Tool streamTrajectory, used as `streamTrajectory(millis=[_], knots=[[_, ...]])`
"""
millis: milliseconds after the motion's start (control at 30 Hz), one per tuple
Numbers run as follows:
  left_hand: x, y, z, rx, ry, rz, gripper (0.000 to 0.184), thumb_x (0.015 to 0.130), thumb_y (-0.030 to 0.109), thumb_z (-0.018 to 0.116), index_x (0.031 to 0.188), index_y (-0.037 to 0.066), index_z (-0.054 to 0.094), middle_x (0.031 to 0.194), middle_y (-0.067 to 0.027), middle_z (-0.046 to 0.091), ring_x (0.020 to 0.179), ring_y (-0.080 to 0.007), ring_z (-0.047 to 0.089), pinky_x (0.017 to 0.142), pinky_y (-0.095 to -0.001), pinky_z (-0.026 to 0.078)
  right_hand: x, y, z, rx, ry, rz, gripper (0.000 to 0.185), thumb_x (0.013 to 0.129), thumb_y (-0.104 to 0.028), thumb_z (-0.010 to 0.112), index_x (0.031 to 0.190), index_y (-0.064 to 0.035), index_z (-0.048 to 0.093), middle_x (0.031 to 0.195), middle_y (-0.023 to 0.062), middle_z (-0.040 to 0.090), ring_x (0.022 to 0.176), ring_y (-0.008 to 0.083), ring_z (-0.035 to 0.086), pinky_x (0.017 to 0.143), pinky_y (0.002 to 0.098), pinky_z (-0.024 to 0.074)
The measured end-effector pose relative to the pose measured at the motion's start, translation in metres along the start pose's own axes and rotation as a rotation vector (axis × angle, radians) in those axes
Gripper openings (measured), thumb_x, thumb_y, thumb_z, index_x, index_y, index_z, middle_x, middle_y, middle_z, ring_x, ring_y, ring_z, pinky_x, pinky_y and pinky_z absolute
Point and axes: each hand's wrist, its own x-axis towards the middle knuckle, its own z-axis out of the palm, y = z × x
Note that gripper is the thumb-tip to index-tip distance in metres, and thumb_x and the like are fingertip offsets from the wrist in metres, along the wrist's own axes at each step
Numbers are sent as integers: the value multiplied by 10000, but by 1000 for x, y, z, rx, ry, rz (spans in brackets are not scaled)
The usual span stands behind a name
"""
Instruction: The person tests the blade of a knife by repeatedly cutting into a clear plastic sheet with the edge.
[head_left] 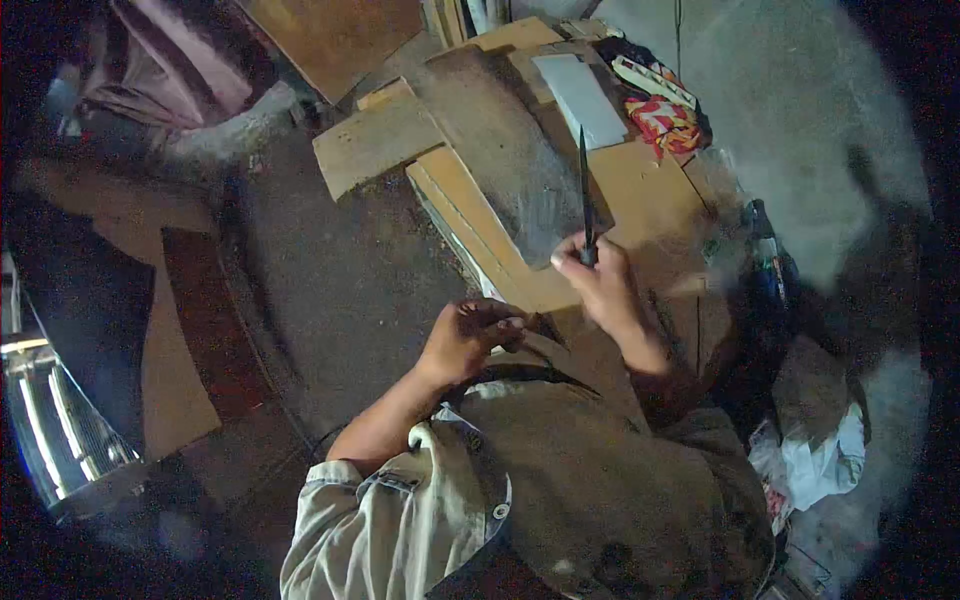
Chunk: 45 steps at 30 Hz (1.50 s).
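Note:
My right hand (607, 290) is closed around the handle of a slim, dark, pointed knife (585, 180), which points upward, away from my body. The knife stands over the brown boards, and I cannot tell whether it touches them. My left hand (470, 342) is held in front of my lap with its fingers curled together. What it pinches, if anything, is too dark to make out. A worn grey-brown board (500, 140) lies ahead of both hands, over tan cardboard-like sheets (640, 195).
A pale flat rectangle (580, 100) lies at the far end, beside a red and yellow cloth (665, 125) and a whitish bar (655, 80). A bottle (768, 250) is at the right, with white crumpled material (825, 455) below. A shiny ribbed object (65, 420) is at the left.

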Motion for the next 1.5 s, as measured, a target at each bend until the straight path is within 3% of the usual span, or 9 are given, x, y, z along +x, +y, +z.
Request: streamTrajectory(millis=[167,200,533,667,800,933,1000,1133,1500], knots=[[-2,-5,-7,22,19,-42,259,867,163,597,1005,-54,632,851,-111,663,750,-156,622,694,-288,486,49,37,-6,-94,104,-81,138,771,-146,671,821,-44,593,667,-4,555,569,82,495,526,249,406],[-2,-8,-7,1,18,-59,274,868,172,596,1014,-57,626,854,-112,664,752,-157,622,694,-292,485,57,35,-10,-61,16,135,127,755,-132,665,803,-39,593,667,0,568,595,97,518,553,268,419],[-5,-5,-8,-53,51,-123,284,863,167,596,1056,-40,612,869,-115,669,747,-167,629,659,-284,488,138,177,11,-187,171,-51,213,779,-167,663,901,-19,572,799,62,595,749,171,563,666,328,440],[-5,-5,-6,-45,70,-106,281,871,179,583,1050,-35,620,863,-112,673,739,-171,634,652,-281,482,123,172,17,-456,523,-171,323,798,-261,659,951,9,570,882,128,616,828,252,592,731,386,449],[-4,-9,-6,-63,121,-139,265,862,161,584,1033,-37,630,835,-114,668,723,-150,621,628,-275,472,74,98,-29,-508,256,107,346,819,-303,641,956,9,583,865,141,628,821,285,608,726,397,450],[-2,-15,-13,-153,106,-68,256,855,136,592,1027,-52,623,817,-125,667,721,-159,625,639,-279,489,46,142,-84,-509,363,240,330,821,-301,640,949,-1,593,844,120,627,791,281,602,715,393,447],[-3,-5,-10,-117,113,-107,262,857,142,594,1027,-55,621,815,-126,667,716,-159,625,641,-280,493,31,173,-112,-412,612,178,375,813,-335,613,1046,-43,576,895,193,629,790,373,605,658,443,472],[-1,-9,-8,-104,124,-124,282,867,168,597,1042,-52,615,805,-121,667,698,-153,624,630,-280,488,12,241,-166,-494,726,262,368,827,-294,638,1030,5,568,872,93,630,803,254,591,737,392,440],[4,-10,0,-100,114,-155,285,859,161,607,1046,-54,610,827,-108,667,705,-141,614,613,-268,458,39,250,-176,-597,684,519,342,807,-286,662,993,-16,567,811,66,600,715,199,560,644,346,427]])
